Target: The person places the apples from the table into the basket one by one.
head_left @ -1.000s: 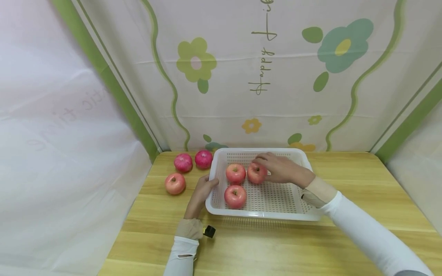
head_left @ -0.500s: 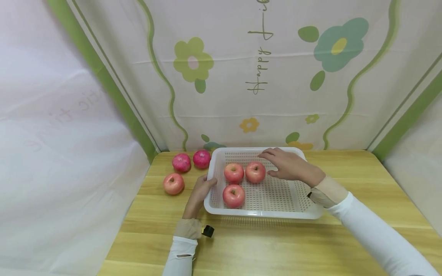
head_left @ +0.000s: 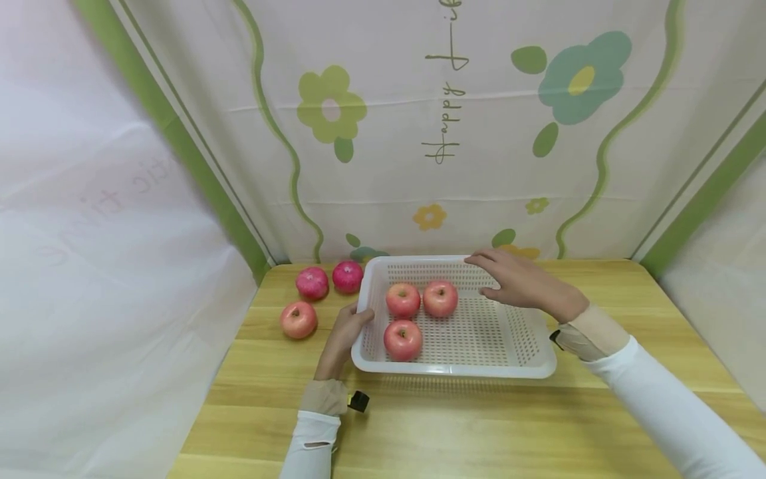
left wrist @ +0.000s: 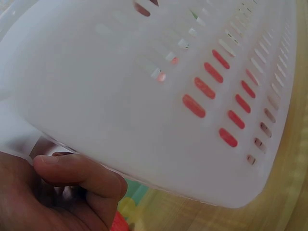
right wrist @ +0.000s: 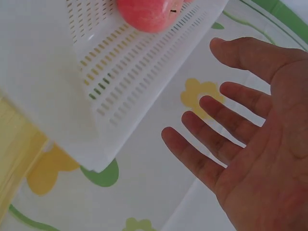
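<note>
A white plastic basket [head_left: 455, 371] with slotted walls stands on the table. Three red apples lie in its left half: one at the back left [head_left: 403, 300], one beside it [head_left: 440, 299] and one in front [head_left: 403, 340]. My left hand [head_left: 346, 330] grips the basket's left rim, thumb over the edge; in the left wrist view its fingers [left wrist: 79, 171] curl at the rim. Over the basket's back right part, my right hand [head_left: 526, 283] is held with fingers spread and holds nothing. The right wrist view shows its open palm [right wrist: 269, 159] apart from the basket.
Left of the basket, another red apple [head_left: 298, 320] rests on the wooden table [head_left: 479, 432]. Behind it sit two magenta round fruits [head_left: 312, 283], one close to the basket's back left corner. A floral curtain [head_left: 383, 133] hangs along the table's back edge.
My right hand has let go of the back right apple in the basket and moved away to the right, its fingers spreading. My left hand keeps its grip on the rim.
</note>
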Available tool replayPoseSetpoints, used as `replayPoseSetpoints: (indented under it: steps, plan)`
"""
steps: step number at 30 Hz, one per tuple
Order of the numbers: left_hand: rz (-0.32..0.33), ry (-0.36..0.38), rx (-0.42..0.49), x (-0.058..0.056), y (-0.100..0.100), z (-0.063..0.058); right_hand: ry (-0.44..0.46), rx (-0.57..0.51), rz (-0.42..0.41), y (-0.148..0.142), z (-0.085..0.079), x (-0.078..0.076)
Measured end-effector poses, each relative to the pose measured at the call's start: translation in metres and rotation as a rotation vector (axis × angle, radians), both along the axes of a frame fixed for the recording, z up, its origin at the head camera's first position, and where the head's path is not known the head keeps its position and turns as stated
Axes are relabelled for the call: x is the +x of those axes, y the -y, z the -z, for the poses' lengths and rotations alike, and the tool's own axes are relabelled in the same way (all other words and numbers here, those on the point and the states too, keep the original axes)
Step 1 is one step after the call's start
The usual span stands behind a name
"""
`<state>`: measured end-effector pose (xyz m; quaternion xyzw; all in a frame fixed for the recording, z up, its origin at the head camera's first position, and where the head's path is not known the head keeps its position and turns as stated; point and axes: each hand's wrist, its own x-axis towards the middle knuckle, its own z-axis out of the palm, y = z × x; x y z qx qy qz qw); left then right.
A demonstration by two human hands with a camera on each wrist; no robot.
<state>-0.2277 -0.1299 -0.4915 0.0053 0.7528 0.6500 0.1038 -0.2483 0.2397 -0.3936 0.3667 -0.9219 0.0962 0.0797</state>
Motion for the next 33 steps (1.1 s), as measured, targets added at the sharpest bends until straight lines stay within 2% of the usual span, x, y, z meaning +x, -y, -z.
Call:
replayPoseSetpoints:
  steps: [3, 8, 12, 17, 28, 33]
  plan:
    - [-0.013, -0.005, -0.017, 0.001, -0.001, -0.003, -0.001, -0.001, 0.019, -0.006, 0.000, 0.002]
    - [0.008, 0.004, -0.009, 0.001, -0.002, -0.005, -0.010, -0.008, 0.055, -0.020, 0.003, 0.006]
    - [-0.006, -0.009, -0.001, 0.000, -0.002, 0.000, -0.016, -0.009, 0.094, -0.031, 0.006, 0.009]
    - [-0.030, -0.012, -0.004, 0.000, -0.002, 0.001, -0.001, -0.018, 0.156, -0.042, 0.011, 0.013]
    - [-0.041, -0.015, 0.002, 0.000, -0.003, 0.001, -0.022, -0.077, 0.281, -0.058, 0.023, 0.021]
    - [-0.037, -0.013, -0.002, 0.000, -0.003, 0.002, -0.020, -0.154, 0.318, -0.062, 0.033, 0.024]
